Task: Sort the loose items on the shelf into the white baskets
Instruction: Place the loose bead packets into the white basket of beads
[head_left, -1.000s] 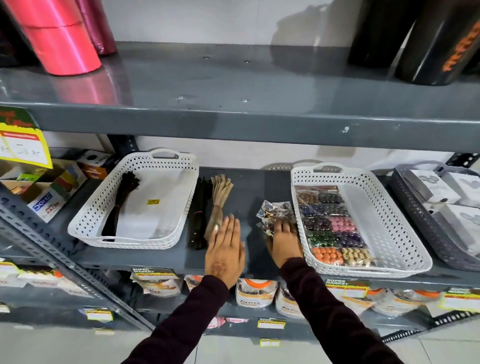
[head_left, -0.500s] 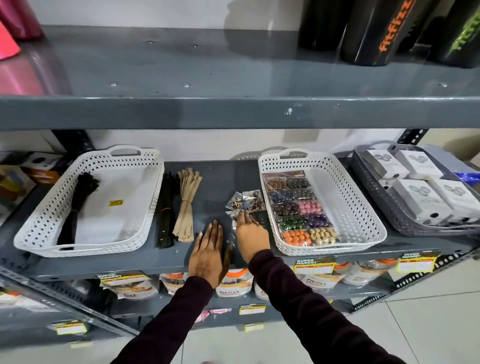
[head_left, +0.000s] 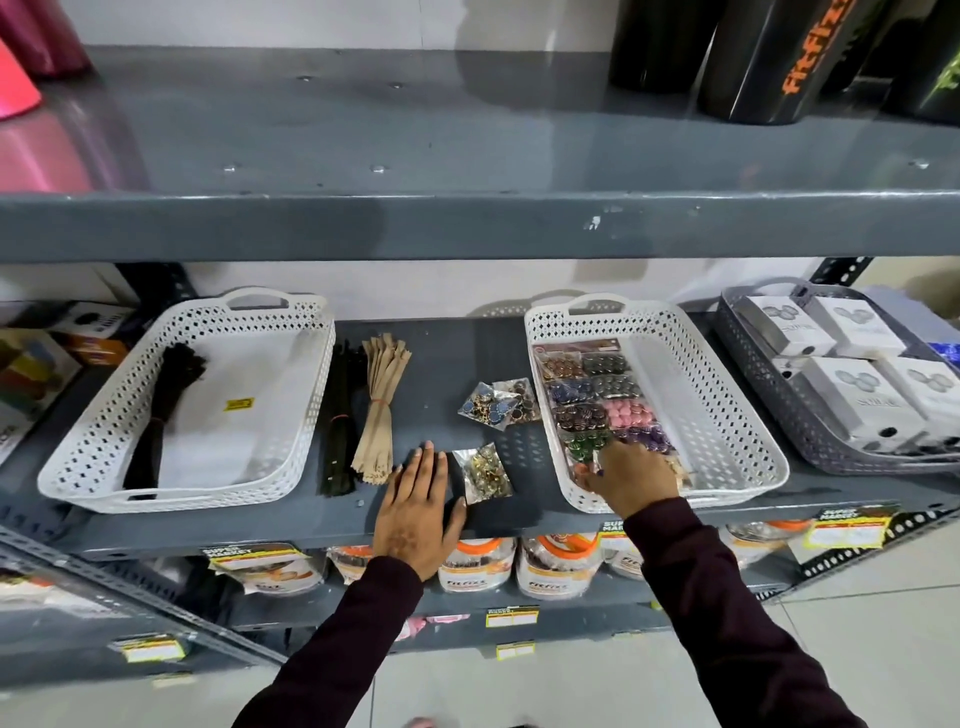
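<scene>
Two white baskets stand on the grey shelf. The left basket (head_left: 93, 441) holds a black bundle (head_left: 161, 415). The right basket (head_left: 727, 410) holds several packets of coloured beads (head_left: 597, 395). Between them lie a black bundle (head_left: 337, 415), a tan bundle (head_left: 382, 410), a packet of dark beads (head_left: 498, 405) and a packet of gold beads (head_left: 483, 470). My left hand (head_left: 415, 509) rests flat on the shelf, fingers apart, just left of the gold packet. My right hand (head_left: 631, 475) is inside the right basket's front end, fingers curled on a clear bead packet (head_left: 584, 467).
A grey basket (head_left: 769, 405) of white boxes stands at the right. The upper shelf's edge (head_left: 467, 223) overhangs the work area, with black bottles (head_left: 769, 57) on top. Jars and price tags fill the shelf below.
My right hand has moved from the loose packets on the shelf to the right, into the right basket. A gold packet now lies exposed beside my left hand. The view shifted right.
</scene>
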